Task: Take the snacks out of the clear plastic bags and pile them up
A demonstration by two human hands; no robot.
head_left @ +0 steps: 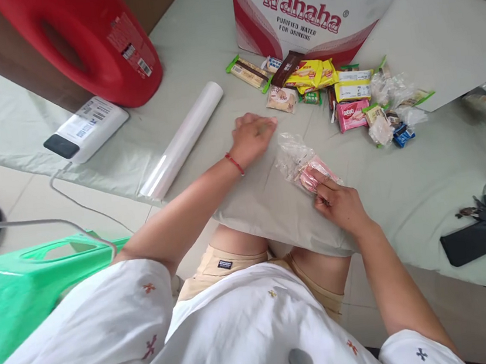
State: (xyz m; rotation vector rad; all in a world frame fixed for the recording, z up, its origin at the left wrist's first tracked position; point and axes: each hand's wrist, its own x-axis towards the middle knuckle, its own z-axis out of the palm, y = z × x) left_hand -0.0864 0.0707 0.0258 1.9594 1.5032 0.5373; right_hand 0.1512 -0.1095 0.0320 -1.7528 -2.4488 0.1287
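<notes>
My right hand (pixel 338 205) has its fingers bent against a clear plastic bag (pixel 289 154), gripping its near end. Pink-wrapped pieces (pixel 309 181) show inside the bag, partly under the fingers. To the left, my left hand (pixel 253 139) rests on the cloth with curled fingers, a red string on its wrist; what it may hold is hidden. Beyond both hands lies a loose row of wrapped snacks: a beige packet (pixel 281 99), yellow packets (pixel 310 73), a pink nabati-style wafer packet (pixel 353 115) and a small blue packet (pixel 404 134).
A clear-wrapped roll (pixel 184 139) lies left of my left hand. Behind stand a red jug (pixel 130 54) and a Wahaha water carton (pixel 306 15). A white power bank (pixel 88 130) with a cable is at left, a black phone (pixel 469 244) and keys (pixel 479 212) at right.
</notes>
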